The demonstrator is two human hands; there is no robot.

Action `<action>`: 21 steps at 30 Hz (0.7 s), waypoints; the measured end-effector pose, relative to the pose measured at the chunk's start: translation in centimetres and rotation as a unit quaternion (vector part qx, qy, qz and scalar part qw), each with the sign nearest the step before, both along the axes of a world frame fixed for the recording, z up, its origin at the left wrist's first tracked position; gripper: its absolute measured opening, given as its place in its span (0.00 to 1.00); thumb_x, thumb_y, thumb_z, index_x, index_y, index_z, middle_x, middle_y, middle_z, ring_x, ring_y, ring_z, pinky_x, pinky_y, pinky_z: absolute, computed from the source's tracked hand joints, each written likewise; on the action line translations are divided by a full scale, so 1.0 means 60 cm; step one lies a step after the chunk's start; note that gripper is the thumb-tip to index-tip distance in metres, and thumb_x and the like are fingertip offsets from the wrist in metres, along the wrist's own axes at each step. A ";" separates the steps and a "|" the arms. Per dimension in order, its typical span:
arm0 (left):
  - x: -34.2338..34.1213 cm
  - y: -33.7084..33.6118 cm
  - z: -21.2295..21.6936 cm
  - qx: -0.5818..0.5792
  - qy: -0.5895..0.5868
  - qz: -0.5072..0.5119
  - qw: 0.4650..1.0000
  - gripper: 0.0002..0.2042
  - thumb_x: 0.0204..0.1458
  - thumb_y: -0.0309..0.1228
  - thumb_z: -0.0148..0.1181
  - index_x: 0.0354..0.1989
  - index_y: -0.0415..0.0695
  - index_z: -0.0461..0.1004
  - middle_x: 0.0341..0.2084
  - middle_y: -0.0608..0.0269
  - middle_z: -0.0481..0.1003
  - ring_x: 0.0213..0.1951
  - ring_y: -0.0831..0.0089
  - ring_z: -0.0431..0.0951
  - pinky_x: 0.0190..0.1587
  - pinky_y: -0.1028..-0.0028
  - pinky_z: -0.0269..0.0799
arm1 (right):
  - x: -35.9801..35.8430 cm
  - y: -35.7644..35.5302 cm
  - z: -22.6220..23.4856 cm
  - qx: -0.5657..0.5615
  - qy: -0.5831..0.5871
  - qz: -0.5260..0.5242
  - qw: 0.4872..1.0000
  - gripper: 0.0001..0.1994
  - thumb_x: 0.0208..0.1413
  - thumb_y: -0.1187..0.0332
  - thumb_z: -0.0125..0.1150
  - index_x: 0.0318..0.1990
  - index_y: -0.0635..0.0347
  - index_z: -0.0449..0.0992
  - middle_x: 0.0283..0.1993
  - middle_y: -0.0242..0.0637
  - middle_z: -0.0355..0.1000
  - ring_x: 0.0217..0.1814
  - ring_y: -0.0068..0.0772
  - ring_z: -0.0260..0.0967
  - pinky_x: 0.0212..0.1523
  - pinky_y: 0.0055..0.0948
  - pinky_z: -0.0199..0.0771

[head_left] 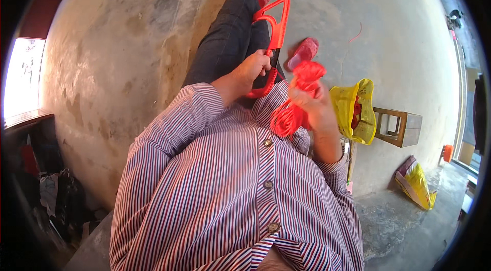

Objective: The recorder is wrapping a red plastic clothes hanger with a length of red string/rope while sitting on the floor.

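My left hand (249,70) is closed round a frame (277,35) over my lap. The frame has angled sides, mostly covered in red cord, and a bare black stretch shows beside my fingers. In my right hand (318,110), a bundle of red cord (308,72) is gripped, its loops hanging below the fingers towards my shirt. The bundle is apart from the frame, to its right. Slight blur softens the right hand, and my left palm is hidden.
A yellow bag (348,110) with red stuff inside stands to the right, against a small wooden stool (404,128). A red slipper (304,53) lies on the concrete floor (143,20). Farther right are a crumpled yellow bag (417,184) and an orange object (447,153).
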State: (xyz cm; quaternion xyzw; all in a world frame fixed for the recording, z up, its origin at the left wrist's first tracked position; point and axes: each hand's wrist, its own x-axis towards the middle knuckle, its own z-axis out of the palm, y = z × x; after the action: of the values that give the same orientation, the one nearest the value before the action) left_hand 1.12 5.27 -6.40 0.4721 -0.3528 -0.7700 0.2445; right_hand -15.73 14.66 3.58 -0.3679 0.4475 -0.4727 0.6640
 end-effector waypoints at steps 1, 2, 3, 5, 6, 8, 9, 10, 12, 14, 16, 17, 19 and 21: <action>-0.005 0.008 -0.005 0.002 -0.001 0.002 1.000 0.26 0.42 0.24 0.47 0.55 0.33 0.62 0.45 0.61 0.66 0.40 0.75 0.66 0.44 0.79 0.62 | -0.006 -0.002 0.006 0.023 0.000 -0.023 0.999 0.12 0.50 0.71 0.64 0.41 0.62 0.70 0.36 0.28 0.69 0.34 0.18 0.65 0.38 0.19 0.66; -0.019 0.014 -0.014 -0.206 -0.163 0.048 0.964 0.27 0.42 0.23 0.47 0.56 0.35 0.62 0.44 0.59 0.67 0.43 0.73 0.68 0.48 0.78 0.62 | -0.007 -0.001 0.024 0.025 -0.002 -0.023 0.999 0.12 0.50 0.71 0.64 0.41 0.62 0.70 0.36 0.28 0.69 0.34 0.18 0.65 0.38 0.19 0.66; -0.025 0.020 -0.023 -0.398 -0.313 0.089 0.858 0.27 0.42 0.22 0.47 0.58 0.37 0.62 0.43 0.58 0.68 0.46 0.72 0.69 0.53 0.77 0.62 | -0.008 0.002 0.049 -0.012 -0.131 0.003 0.991 0.14 0.47 0.69 0.64 0.41 0.63 0.70 0.37 0.30 0.68 0.35 0.21 0.65 0.38 0.20 0.66; -0.025 0.040 0.063 -0.531 -0.311 0.090 0.783 0.27 0.45 0.21 0.51 0.59 0.40 0.62 0.40 0.57 0.71 0.49 0.72 0.70 0.58 0.75 0.60 | -0.017 -0.001 0.094 -0.048 -0.257 0.020 0.965 0.17 0.45 0.68 0.64 0.41 0.64 0.70 0.37 0.33 0.68 0.36 0.23 0.66 0.39 0.22 0.66; -0.022 0.049 0.107 -0.488 -0.192 0.047 0.850 0.26 0.46 0.22 0.54 0.58 0.40 0.62 0.38 0.58 0.72 0.46 0.74 0.71 0.54 0.76 0.63 | -0.024 -0.010 0.111 -0.101 -0.281 0.083 0.951 0.18 0.41 0.68 0.64 0.40 0.66 0.70 0.37 0.35 0.68 0.36 0.26 0.66 0.39 0.24 0.67; -0.014 0.042 0.142 -0.404 -0.069 -0.003 0.912 0.20 0.49 0.25 0.60 0.52 0.40 0.67 0.30 0.65 0.74 0.34 0.81 0.73 0.40 0.80 0.68 | -0.046 -0.022 0.117 -0.154 -0.299 0.140 0.931 0.20 0.37 0.67 0.64 0.39 0.67 0.70 0.37 0.37 0.68 0.37 0.29 0.66 0.39 0.26 0.67; -0.005 0.029 0.137 -0.405 -0.068 -0.004 0.912 0.20 0.49 0.25 0.60 0.52 0.40 0.67 0.30 0.65 0.74 0.34 0.81 0.73 0.40 0.80 0.68 | -0.061 -0.028 0.108 -0.172 -0.100 0.124 0.972 0.19 0.36 0.67 0.65 0.38 0.67 0.71 0.36 0.39 0.68 0.36 0.31 0.67 0.39 0.29 0.68; 0.009 0.016 0.125 -0.357 -0.103 0.076 0.925 0.17 0.50 0.25 0.60 0.49 0.40 0.68 0.29 0.66 0.74 0.31 0.83 0.72 0.37 0.82 0.67 | -0.066 -0.040 0.092 -0.186 0.100 0.111 0.971 0.18 0.35 0.67 0.65 0.36 0.68 0.71 0.34 0.40 0.68 0.35 0.34 0.68 0.39 0.32 0.69; 0.030 -0.003 0.096 -0.264 -0.105 0.181 0.941 0.10 0.53 0.30 0.57 0.41 0.41 0.70 0.26 0.68 0.72 0.22 0.85 0.69 0.25 0.82 0.66 | -0.059 -0.071 0.034 -0.205 0.403 0.165 0.876 0.17 0.36 0.66 0.66 0.35 0.66 0.72 0.34 0.45 0.68 0.35 0.41 0.70 0.40 0.34 0.69; 0.050 0.013 0.065 -0.140 -0.073 0.173 0.972 0.10 0.54 0.32 0.56 0.40 0.41 0.69 0.25 0.69 0.71 0.19 0.83 0.67 0.20 0.80 0.65 | -0.035 -0.075 -0.037 -0.220 0.623 0.163 0.732 0.17 0.38 0.65 0.67 0.36 0.64 0.73 0.35 0.48 0.70 0.37 0.45 0.70 0.40 0.34 0.69; 0.035 0.036 0.051 -0.024 -0.085 0.149 0.985 0.10 0.55 0.36 0.53 0.38 0.42 0.68 0.22 0.69 0.68 0.12 0.80 0.65 0.09 0.76 0.58 | -0.004 -0.086 -0.089 -0.214 0.598 0.161 0.755 0.17 0.38 0.65 0.67 0.36 0.64 0.74 0.36 0.48 0.70 0.38 0.46 0.70 0.39 0.34 0.70; 0.026 0.051 0.042 0.002 -0.097 0.129 0.987 0.09 0.56 0.35 0.52 0.39 0.43 0.68 0.24 0.67 0.69 0.13 0.81 0.65 0.10 0.78 0.58 | 0.011 -0.092 -0.101 -0.213 0.570 0.164 0.777 0.17 0.38 0.65 0.67 0.36 0.63 0.74 0.37 0.48 0.71 0.38 0.48 0.70 0.39 0.35 0.70; 0.010 0.064 0.026 -0.078 -0.149 0.178 0.969 0.07 0.56 0.33 0.52 0.38 0.44 0.68 0.24 0.66 0.69 0.13 0.80 0.65 0.09 0.78 0.56 | 0.028 -0.098 -0.109 -0.202 0.487 0.140 0.838 0.17 0.39 0.66 0.67 0.38 0.63 0.75 0.37 0.48 0.71 0.39 0.46 0.71 0.39 0.35 0.70; 0.026 0.043 0.019 -0.122 -0.155 0.180 0.964 0.05 0.56 0.31 0.51 0.37 0.45 0.69 0.25 0.66 0.69 0.14 0.81 0.66 0.10 0.79 0.57 | 0.025 -0.096 -0.112 -0.189 0.403 0.111 0.889 0.17 0.39 0.67 0.67 0.39 0.63 0.76 0.37 0.47 0.72 0.39 0.45 0.72 0.40 0.35 0.71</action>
State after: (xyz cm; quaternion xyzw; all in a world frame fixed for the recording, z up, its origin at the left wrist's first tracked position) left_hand 2.67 7.85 -5.28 0.6083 -0.3867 -0.5815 0.3773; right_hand -14.22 8.92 -3.12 -0.6923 0.5354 -0.2827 0.3926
